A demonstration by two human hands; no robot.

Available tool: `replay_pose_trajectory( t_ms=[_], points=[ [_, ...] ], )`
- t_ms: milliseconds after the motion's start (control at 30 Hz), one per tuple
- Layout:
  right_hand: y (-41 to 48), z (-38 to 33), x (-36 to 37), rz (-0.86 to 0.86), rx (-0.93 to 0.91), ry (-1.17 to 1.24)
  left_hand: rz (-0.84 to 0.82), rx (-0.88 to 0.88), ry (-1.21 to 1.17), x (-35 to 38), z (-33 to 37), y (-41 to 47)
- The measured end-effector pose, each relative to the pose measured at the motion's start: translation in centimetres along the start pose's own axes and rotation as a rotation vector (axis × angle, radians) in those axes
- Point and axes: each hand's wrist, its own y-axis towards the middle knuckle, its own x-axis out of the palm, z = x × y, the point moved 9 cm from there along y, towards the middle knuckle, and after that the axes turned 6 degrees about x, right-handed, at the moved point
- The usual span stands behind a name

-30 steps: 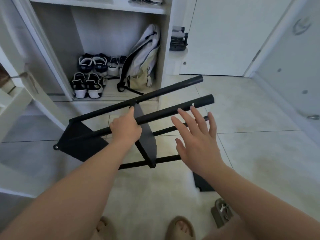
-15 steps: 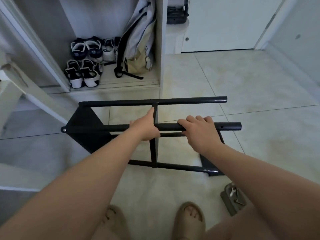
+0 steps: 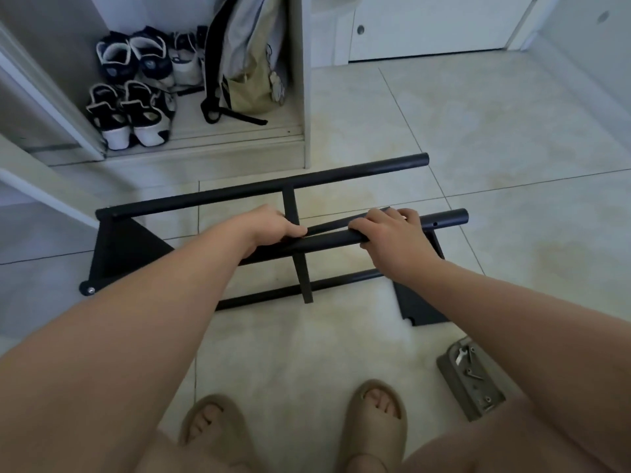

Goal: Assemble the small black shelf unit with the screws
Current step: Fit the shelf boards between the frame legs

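The black shelf unit lies on its side on the tiled floor: long round tubes joined by a flat panel at the left end and a middle panel seen edge-on. My left hand grips the near upper tube just left of the middle panel. My right hand curls over the same tube further right, near its open end with small holes. A loose black panel lies on the floor under my right forearm. A grey tray with screws and a small wrench sits at lower right.
An open white cupboard behind the shelf holds several shoes and a grey-beige backpack. White doors stand at the back right. My two sandalled feet are at the bottom, close to the frame.
My right hand came down from hovering open and took hold of the near tube. The shelf frame swung from tilted up to nearly level, closer to the floor.
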Motion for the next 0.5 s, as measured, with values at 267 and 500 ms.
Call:
replay_pose_trajectory(
  t_ms=[267, 500],
  points=[
    [1.5, -0.6, -0.1, -0.087, 0.023, 0.063, 0.073, 0.054, -0.113, -1.0, -0.9, 0.1],
    [1.6, -0.5, 0.6, -0.086, 0.054, 0.069, 0.102, 0.088, -0.129, -0.9, -0.9, 0.5]
  ],
)
